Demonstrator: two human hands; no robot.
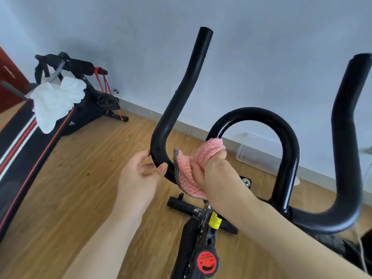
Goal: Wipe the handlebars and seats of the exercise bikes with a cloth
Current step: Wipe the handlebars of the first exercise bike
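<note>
The exercise bike's black handlebar fills the view: a left horn (181, 93) curving up, a centre loop (261, 117) and a right horn (346, 137). My left hand (138, 174) holds the lower bend of the left horn, thumb and fingertips curled round the tube. My right hand (211, 174) grips a fluffy pink cloth (203, 156) with a checked edge and presses it against the base of the centre loop, just right of that bend. The seat is not in view.
Below the bars sit the bike frame, a red resistance knob (207, 263) and the front stabiliser (181, 204) on the wooden floor. At the left stands other exercise gear (86, 93) with a white cloth (56, 101) draped over it. A clear plastic box (259, 152) lies by the wall.
</note>
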